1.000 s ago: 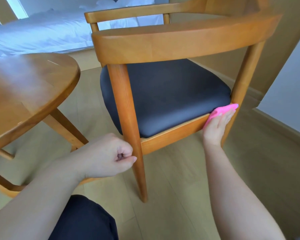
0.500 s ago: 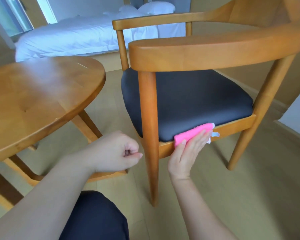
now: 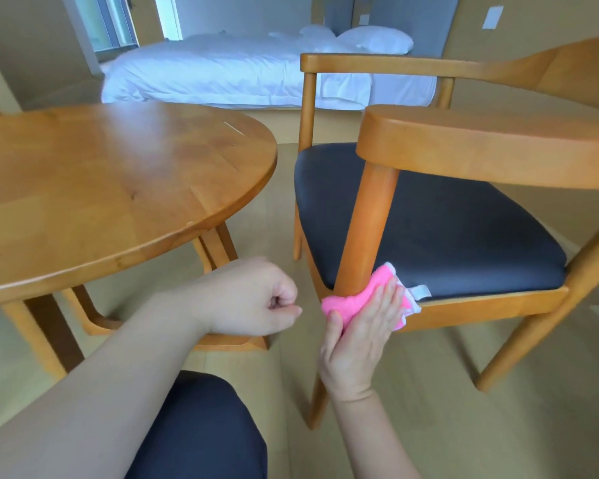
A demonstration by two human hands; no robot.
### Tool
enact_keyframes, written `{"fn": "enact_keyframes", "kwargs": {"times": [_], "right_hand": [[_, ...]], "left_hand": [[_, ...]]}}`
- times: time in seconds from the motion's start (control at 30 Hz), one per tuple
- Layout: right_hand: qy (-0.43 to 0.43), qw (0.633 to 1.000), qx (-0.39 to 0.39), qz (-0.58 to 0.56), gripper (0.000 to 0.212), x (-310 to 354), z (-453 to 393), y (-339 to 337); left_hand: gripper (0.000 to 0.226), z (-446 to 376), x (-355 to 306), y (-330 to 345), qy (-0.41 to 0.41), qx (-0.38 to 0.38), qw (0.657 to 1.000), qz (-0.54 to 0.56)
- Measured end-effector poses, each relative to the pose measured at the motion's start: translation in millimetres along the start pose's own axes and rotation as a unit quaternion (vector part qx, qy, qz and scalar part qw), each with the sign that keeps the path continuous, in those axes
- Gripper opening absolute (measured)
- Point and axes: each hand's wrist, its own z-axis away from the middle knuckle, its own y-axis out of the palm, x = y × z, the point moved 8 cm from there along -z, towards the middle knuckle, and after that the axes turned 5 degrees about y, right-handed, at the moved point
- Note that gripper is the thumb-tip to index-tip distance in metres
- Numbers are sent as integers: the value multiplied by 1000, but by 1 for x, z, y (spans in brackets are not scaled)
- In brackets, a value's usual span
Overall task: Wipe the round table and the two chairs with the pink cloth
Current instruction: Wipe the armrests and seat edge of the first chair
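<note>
The work is on a chair [image 3: 464, 236]: the right hand [image 3: 360, 337] presses the cloth [image 3: 351, 299] against the near front leg [image 3: 367, 233], right where the leg meets the seat rail [image 3: 481, 305]. Judging by that, the chair frame is partway wiped; its lower legs, armrest [image 3: 491, 146] and backrest may remain, though nothing visible proves which parts are clean. The bench [image 3: 111, 188] at left is bare and glossy, which suggests it could be done, but that cannot be confirmed. Only a sliver of what may be the second chair shows at the far left edge, so its state is unknown.

The right hand's fingers [image 3: 388, 299] lie nearly flat and together over the cloth, with the thumb hooked round its near-left edge, pinning it to the wood. A white tag sticks out to the right of the cloth. The left hand [image 3: 256, 299] hangs in a loose fist near the bench's leg, holding nothing and touching nothing
</note>
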Motion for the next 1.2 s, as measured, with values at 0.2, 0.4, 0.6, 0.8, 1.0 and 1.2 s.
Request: {"fn": "enact_keyframes", "kwargs": {"times": [0.2, 0.4, 0.6, 0.8, 1.0, 1.2], "right_hand": [[-31, 996, 17, -85, 60, 43, -53, -19], [-15, 996, -86, -24, 53, 93, -113, -39], [10, 996, -89, -8, 56, 96, -114, -40], [1, 997, -78, -14, 58, 76, -87, -32], [-25, 1000, -5, -10, 58, 31, -19, -8], [-100, 994, 13, -37, 80, 23, -10, -8]], "left_hand": [[45, 2, 6, -2, 23, -41, 999, 16], [47, 3, 11, -3, 21, -52, 998, 12], [47, 4, 14, -3, 19, -54, 998, 8], [47, 5, 13, -2, 18, -47, 999, 0], [44, 4, 8, -2, 17, -40, 999, -6], [44, -7, -13, 5, 56, -33, 998, -7]]}}
